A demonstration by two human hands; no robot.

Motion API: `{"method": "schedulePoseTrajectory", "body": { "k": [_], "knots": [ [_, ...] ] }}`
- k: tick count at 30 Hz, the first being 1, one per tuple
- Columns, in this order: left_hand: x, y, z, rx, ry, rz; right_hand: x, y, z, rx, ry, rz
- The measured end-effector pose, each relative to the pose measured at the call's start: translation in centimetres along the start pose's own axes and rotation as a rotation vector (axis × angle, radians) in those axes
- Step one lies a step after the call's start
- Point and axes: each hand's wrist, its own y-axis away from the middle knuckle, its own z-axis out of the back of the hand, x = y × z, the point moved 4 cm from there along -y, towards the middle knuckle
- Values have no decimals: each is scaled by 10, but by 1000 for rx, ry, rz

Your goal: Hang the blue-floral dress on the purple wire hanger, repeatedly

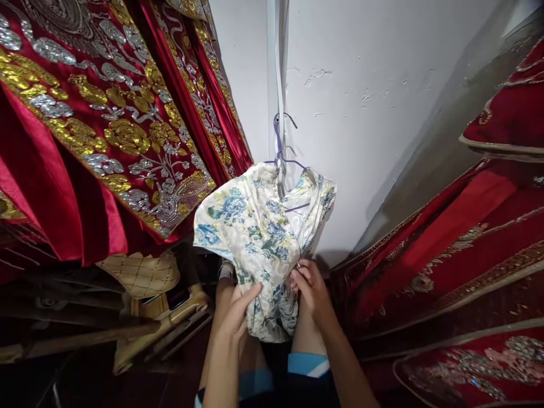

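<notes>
A cream blouse (pixel 266 238) with blue flowers and green leaves hangs in front of me on a thin purple hanger (pixel 278 136). Its front edge overlaps and leaves a V-shaped neck, where the hanger's bar shows. My left hand (pixel 240 309) grips the blouse's lower left side, thumb on the front and fingers hidden behind the cloth. On the other side, my right hand (pixel 312 286) pinches the blouse's edge near the waist between thumb and fingers. Below the waist the cloth is gathered in folds.
A white pipe (pixel 276 56) runs down the pale wall (pixel 361 85) behind the hanger. Red garments (pixel 127 113) with gold and silver embroidery hang at left. More red embroidered garments (pixel 459 243) are at right. A wooden chair (pixel 144 277) with a quilted back stands lower left.
</notes>
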Motion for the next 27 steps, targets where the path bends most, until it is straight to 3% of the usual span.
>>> {"method": "schedulePoseTrajectory", "body": {
  "k": [5, 7, 10, 12, 15, 17, 19, 23, 25, 27],
  "knots": [
    [-15, 17, -19, -20, 82, -31, 5, -5, -20, -10, 20, 91],
    [-15, 18, -19, -25, 82, -40, 5, -3, -23, -15, 30, 110],
    [-13, 10, 0, -75, 62, -46, 6, 1, -20, -41, 43, 133],
    [-15, 0, 24, -199, 19, -117, 10, 5, -14, -71, 69, 170],
    [-28, -5, 58, -487, -59, -412, 16, 13, -7, -72, 138, 171],
    [-36, -2, 61, -580, -139, -619, 18, 18, -7, -52, 128, 116],
    [-36, 0, 43, -448, -278, -687, 20, 21, -9, -36, 71, 58],
    [-15, 1, -26, 76, -590, -575, 25, 24, -17, 17, 1, -4],
    [-7, 3, -51, 155, -642, -588, 30, 24, -19, 42, 3, 9],
    [-3, 4, -64, 147, -634, -612, 36, 23, -18, 44, 9, 17]
  ]
}}
